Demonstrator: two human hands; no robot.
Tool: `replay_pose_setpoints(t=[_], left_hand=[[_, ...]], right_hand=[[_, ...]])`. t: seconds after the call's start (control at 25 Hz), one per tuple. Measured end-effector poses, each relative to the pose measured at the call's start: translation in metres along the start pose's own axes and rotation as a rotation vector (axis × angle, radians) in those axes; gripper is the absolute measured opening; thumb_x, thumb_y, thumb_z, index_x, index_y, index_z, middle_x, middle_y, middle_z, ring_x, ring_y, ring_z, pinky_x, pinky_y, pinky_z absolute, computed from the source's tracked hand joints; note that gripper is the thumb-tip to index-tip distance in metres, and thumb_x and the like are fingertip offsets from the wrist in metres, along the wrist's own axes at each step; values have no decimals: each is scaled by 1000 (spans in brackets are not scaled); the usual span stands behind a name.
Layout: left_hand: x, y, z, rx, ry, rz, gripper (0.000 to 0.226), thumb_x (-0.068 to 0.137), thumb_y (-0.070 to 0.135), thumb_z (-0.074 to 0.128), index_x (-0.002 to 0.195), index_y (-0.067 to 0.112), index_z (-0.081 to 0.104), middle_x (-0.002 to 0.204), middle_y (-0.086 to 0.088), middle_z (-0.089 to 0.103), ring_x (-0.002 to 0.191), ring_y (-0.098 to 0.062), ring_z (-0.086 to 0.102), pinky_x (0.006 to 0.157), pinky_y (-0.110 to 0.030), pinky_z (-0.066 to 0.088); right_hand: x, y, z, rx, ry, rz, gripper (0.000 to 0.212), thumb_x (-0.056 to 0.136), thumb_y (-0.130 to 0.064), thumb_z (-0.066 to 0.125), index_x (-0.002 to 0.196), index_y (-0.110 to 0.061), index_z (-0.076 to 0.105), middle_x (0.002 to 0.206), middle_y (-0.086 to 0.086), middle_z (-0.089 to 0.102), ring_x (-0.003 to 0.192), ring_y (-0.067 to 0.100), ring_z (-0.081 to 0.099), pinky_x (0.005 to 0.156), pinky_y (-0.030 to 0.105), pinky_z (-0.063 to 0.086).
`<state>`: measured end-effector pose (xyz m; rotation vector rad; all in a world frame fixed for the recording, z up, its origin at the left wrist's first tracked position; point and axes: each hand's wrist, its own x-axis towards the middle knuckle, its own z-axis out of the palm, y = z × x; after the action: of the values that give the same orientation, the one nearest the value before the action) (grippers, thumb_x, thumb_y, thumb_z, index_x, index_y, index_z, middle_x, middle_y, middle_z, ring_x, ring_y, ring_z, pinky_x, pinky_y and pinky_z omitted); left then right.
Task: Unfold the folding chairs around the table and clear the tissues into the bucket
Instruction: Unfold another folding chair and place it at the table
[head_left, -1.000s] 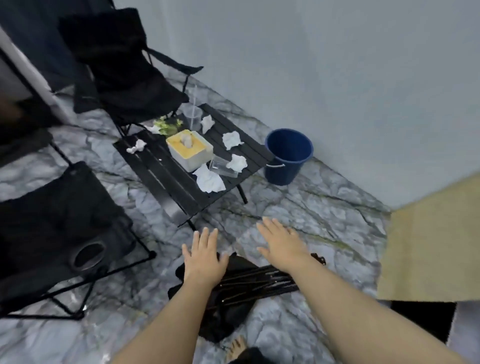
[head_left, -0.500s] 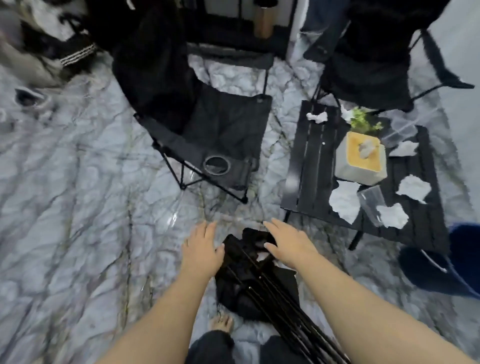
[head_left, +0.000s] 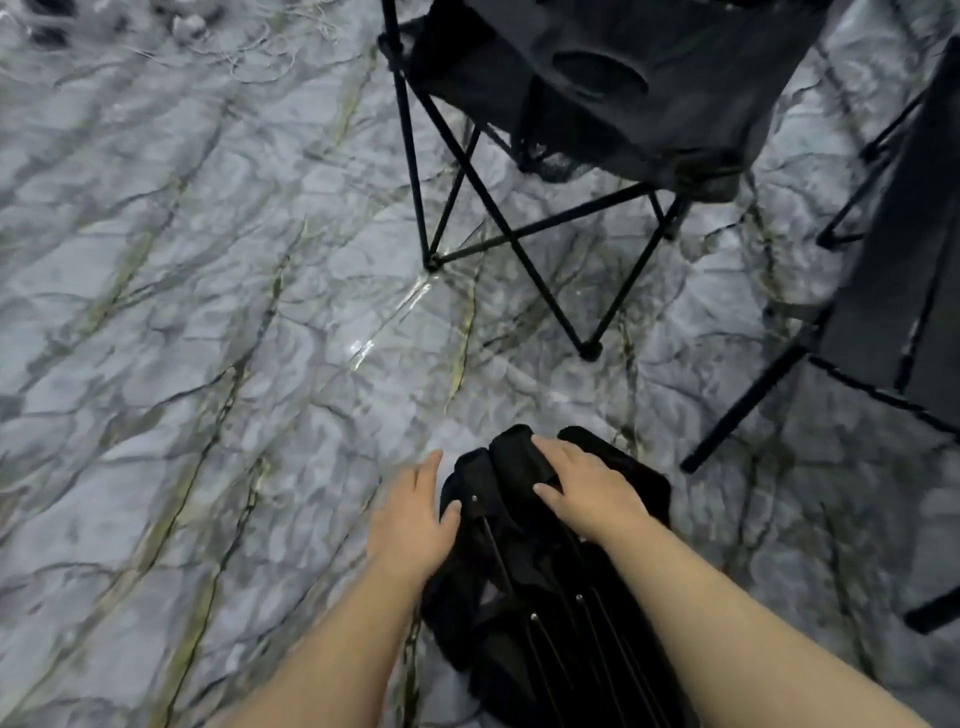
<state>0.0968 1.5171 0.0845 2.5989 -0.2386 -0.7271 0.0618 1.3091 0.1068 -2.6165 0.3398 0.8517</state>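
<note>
A folded black chair (head_left: 524, 603) lies as a bundle of fabric and thin rods on the marble floor, low in the middle of the view. My right hand (head_left: 587, 491) rests flat on the top of its fabric, fingers spread. To the bundle's left, my left hand (head_left: 415, 514) has straight fingers, and its thumb touches the chair's side. An unfolded black chair (head_left: 597, 104) with a cup holder in its armrest stands above. The tissues and the bucket are out of view.
The dark slatted table (head_left: 904, 270) and its legs cross the right edge. The unfolded chair's crossed leg frame (head_left: 519, 244) stands on the floor just beyond the bundle. Grey marble floor (head_left: 208, 338) spreads to the left.
The view has swung down and left, so the tabletop, tissues and bucket have dropped out of sight. My right hand has settled onto the folded chair and my left thumb now touches it.
</note>
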Motion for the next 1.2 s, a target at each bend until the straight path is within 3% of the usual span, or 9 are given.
replay_pose_setpoints(t=[0.16,0.36,0.48,0.6,0.64,0.76,0.92,1.12,1.2], left_hand=[[87,-33,86,-149,-11,58,70,90,42,48,147,29,9,148,-5,31,134,-22,32,105,-35,32],[136,-51,133,-321,-122,93,70,90,43,50,146,30,11,147,-6,29,132,-22,37,106,-32,32],[138,-51,138,-496,-200,-7,65,90,36,53,144,33,17,146,-5,37,128,-22,44,105,-36,39],[118,-40,130,-909,-301,-171,59,92,15,51,135,48,27,132,-2,51,108,-25,60,84,-42,55],[109,-35,126,-942,-269,-182,61,92,12,51,130,55,30,131,-2,51,109,-26,60,88,-45,53],[63,-5,92,-925,-166,-156,65,91,16,51,121,68,28,138,1,45,120,-21,51,104,-45,44],[-29,51,15,-953,-127,-127,64,95,17,44,135,58,15,140,20,28,132,-6,30,114,-36,29],[-165,117,-99,-810,-104,27,61,95,19,46,130,57,13,137,30,21,129,7,21,107,-20,21],[-215,136,-140,-759,-108,87,59,95,22,46,126,59,13,136,31,21,127,8,21,106,-21,21]], right_hand=[[103,36,56,25,57,-13,56,98,-43,37,148,-35,13,157,-2,21,139,26,30,108,45,38],[154,50,74,175,-4,-108,54,99,-41,38,147,-39,15,155,0,30,139,22,33,111,36,32],[155,47,78,292,-17,-94,53,99,-37,41,146,-43,16,154,3,33,137,23,37,106,34,36],[144,39,73,370,-5,-46,53,99,-32,45,145,-41,20,151,6,37,133,26,41,99,33,39],[136,36,67,369,1,-38,52,99,-30,45,145,-40,22,149,8,39,131,27,43,97,33,40],[90,20,32,432,36,-2,47,98,-27,46,141,-38,30,144,11,46,125,28,48,91,31,40],[-13,-5,-36,540,81,12,44,98,-24,47,138,-38,36,139,8,50,122,26,50,87,27,36],[-176,-41,-120,596,199,-7,37,98,-22,46,131,-38,41,130,-1,58,116,20,55,92,27,43],[-236,-48,-152,615,266,28,34,98,-23,46,129,-38,42,124,0,61,111,21,58,90,31,46]])
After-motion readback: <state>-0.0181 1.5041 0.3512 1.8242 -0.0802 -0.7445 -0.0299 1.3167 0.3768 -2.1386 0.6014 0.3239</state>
